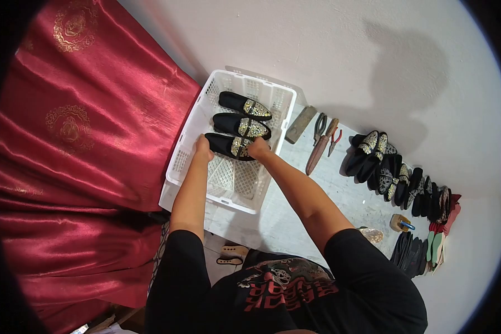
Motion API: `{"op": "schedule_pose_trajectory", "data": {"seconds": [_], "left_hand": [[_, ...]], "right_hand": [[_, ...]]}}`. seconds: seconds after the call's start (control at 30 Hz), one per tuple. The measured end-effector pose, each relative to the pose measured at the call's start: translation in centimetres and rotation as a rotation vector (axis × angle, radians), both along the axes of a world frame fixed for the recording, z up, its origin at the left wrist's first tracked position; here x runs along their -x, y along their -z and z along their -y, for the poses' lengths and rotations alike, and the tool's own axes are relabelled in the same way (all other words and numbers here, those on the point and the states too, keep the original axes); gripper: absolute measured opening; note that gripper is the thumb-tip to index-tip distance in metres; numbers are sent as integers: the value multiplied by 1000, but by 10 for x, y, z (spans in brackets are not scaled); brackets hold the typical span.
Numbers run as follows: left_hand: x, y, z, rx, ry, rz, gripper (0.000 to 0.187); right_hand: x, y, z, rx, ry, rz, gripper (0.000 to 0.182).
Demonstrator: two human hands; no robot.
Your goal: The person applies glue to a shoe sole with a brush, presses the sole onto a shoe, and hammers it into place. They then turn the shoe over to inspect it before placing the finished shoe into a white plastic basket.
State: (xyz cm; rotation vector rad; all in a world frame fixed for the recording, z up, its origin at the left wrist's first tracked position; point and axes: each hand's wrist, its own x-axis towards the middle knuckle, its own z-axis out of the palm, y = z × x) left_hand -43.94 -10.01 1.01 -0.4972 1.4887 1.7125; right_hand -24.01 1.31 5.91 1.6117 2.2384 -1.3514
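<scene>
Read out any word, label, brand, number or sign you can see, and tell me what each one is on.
Red lettering on the black shirt: large, but creased and at an awkward angle, so I can't make out the words.
Red curtain: gold patterns, no letters that I can make out.
Black shoes and white crate: no readable marks.
So nothing can be quoted with certainty.
</scene>
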Motion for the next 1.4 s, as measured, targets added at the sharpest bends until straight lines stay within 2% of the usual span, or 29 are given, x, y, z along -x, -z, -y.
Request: {"op": "schedule_pose_trajectory", "data": {"seconds": [0.07,0.1,0.17,0.3,0.37,0.43,0.5,0.53,0.57,0.6,0.63,0.7,0.73,0.8,0.83,0.9,0.93,1.0,1.07,1.13,1.2,1.27,1.3,1.37,1.4], "left_hand": [[-6,-16,-8,171,95,-74,61],[0,-9,-13,174,96,-74,61],[10,12,-26,295,167,-259,66],[6,8,-38,412,154,-236,70],[6,14,-42,399,107,-188,72],[12,27,-42,396,63,-148,74],[15,37,-40,56,14,-144,76],[7,23,-40,64,15,-143,76],[-8,-8,-45,360,58,-164,76],[-10,-16,-49,651,101,-185,75],[-8,-15,-48,651,100,-188,75],[-11,-10,-43,622,195,-272,73],[-13,-3,-39,619,195,-267,73],[-18,9,-28,373,134,-474,73],[-27,5,-26,375,133,-475,73],[-43,-1,-28,477,0,-438,73],[-34,11,-27,478,-1,-442,73],[-22,18,-28,240,-65,-262,60],[-21,7,-25,224,-57,-199,58],[-22,-1,-24,199,-47,-140,56],[-21,-8,-19,59,-26,-110,52],[-11,22,-20,66,-21,-172,52],[-6,41,-21,76,-16,-227,51],[0,64,-19,31,-7,-233,51],[2,66,-19,-14,2,-235,51]], "right_hand": [[7,14,-4,12,36,11,44],[10,20,-6,18,68,24,43],[13,25,-7,34,57,21,42],[18,48,-20,-25,15,86,42],[14,43,-25,32,9,64,48],[18,42,-24,17,10,71,44],[18,41,-25,7,6,90,43],[17,43,-22,15,5,91,43],[18,45,-22,2,-28,118,41],[20,43,-23,-15,-61,143,39],[21,41,-22,-16,-60,140,39],[19,39,-18,-114,-143,156,39],[17,39,-19,-82,-124,123,42],[12,27,-19,-72,-132,115,43],[12,25,-18,-60,-139,101,43],[14,26,-12,-95,-90,99,41],[16,28,-10,-132,-39,103,40],[17,33,-16,-73,-4,59,38],[16,39,-15,-31,94,-31,35],[14,50,-18,-24,61,-51,37],[15,61,-23,-21,26,-78,38],[20,68,-24,29,140,-27,53],[20,59,-21,29,142,-32,53],[18,31,-15,35,263,16,70],[21,32,-19,80,232,66,77]]}}
